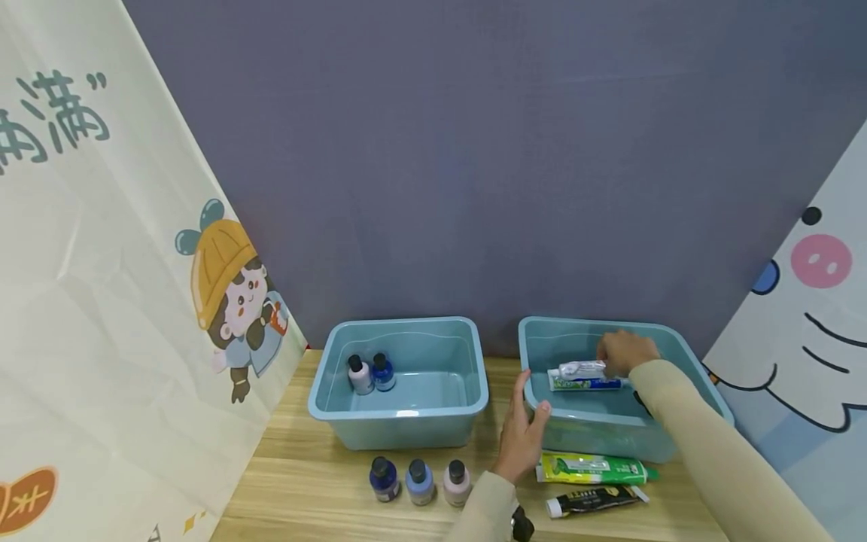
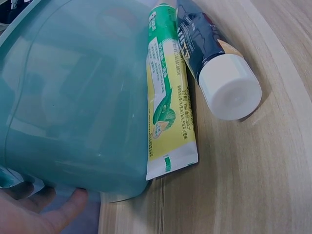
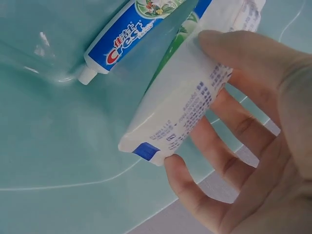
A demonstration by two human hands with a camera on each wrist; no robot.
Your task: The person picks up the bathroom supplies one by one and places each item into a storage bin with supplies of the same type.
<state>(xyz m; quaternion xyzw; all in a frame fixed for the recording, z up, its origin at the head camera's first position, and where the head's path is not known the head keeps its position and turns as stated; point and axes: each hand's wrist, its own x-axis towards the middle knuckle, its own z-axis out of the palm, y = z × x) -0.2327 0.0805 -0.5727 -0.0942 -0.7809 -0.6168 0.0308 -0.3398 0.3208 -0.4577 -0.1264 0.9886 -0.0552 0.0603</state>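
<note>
My right hand (image 1: 625, 354) is inside the right blue bin (image 1: 596, 325), holding a mostly white toothpaste tube (image 3: 183, 92) between thumb and fingers. That tube is just above a blue Crest toothpaste tube (image 3: 124, 39), which lies on the bin's floor. My left hand (image 1: 520, 438) is at the same bin's front left corner, on the outside, with its fingers extended against the wall. In front of the bin lie a yellow-green toothpaste tube (image 1: 592, 468) and a black toothpaste tube (image 1: 596, 500) with a white cap (image 2: 230, 87).
A second blue bin (image 1: 400, 431) stands to the left, with a pale pink bottle (image 1: 361, 379) and a dark blue bottle (image 1: 383, 376) inside. Before it on the wooden table (image 1: 291, 459) stand a dark blue bottle (image 1: 384, 482), a light blue bottle (image 1: 420, 485) and a pink bottle (image 1: 457, 485).
</note>
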